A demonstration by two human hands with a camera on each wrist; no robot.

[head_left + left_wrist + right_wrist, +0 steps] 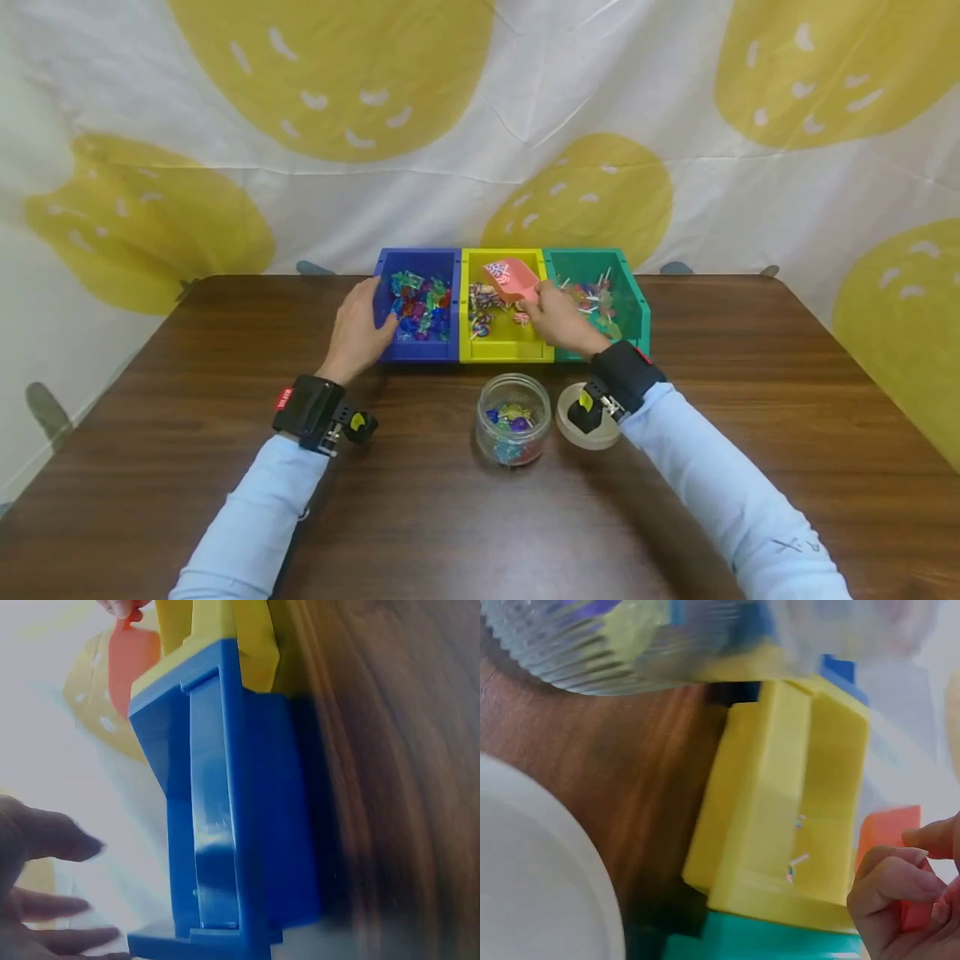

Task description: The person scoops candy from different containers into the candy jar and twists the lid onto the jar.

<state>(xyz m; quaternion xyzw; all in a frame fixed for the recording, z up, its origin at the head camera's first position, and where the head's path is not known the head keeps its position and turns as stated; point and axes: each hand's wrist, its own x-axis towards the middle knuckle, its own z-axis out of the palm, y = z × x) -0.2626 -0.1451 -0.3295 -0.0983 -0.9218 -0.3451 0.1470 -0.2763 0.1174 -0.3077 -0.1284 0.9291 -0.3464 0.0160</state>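
In the head view my right hand grips the handle of a pink scoop, which carries small striped candies above the yellow bin. More striped lollipops lie in that bin. My left hand is at the left side of the blue bin, fingers extended along its wall; whether they press on it I cannot tell. Wrapped candies in several colours fill the blue bin. The right wrist view shows the fingers curled round the scoop's handle.
A green bin with lollipops adjoins the yellow one. Nearer stands an uncovered glass jar partly filled with candies. Beside it a round white lid lies on the wooden table. Behind hangs a patterned cloth.
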